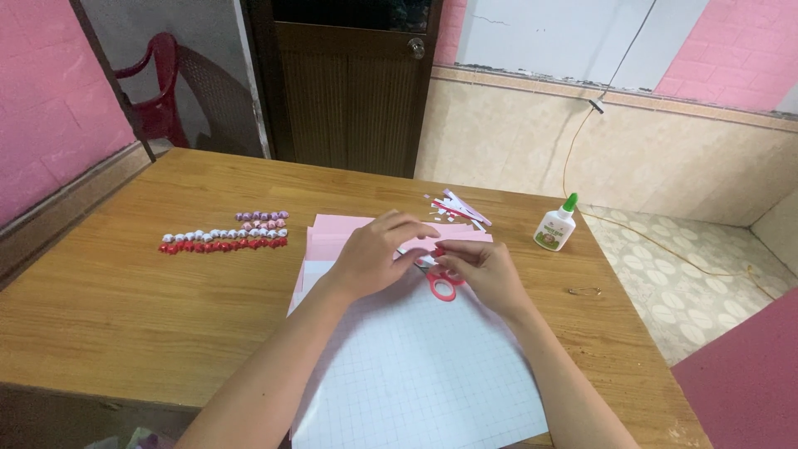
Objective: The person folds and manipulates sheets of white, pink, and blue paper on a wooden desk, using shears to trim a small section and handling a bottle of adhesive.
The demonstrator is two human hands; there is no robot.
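Observation:
My left hand [376, 252] and my right hand [484, 271] meet over a stack of pink paper [332, 231] on the wooden table [125, 308]. Their fingertips pinch a small red paper piece [438, 251] between them. Red-handled scissors [440, 283] lie under my hands, partly hidden by my right hand. A large white gridded sheet [416, 366] lies nearest to me, under my forearms.
Rows of small folded paper stars [224, 237] in red, white and purple lie to the left. A pile of paper strips and scraps [457, 208] sits behind my hands. A white glue bottle [555, 226] with a green cap stands at the right. A red chair [162, 91] stands beyond the table.

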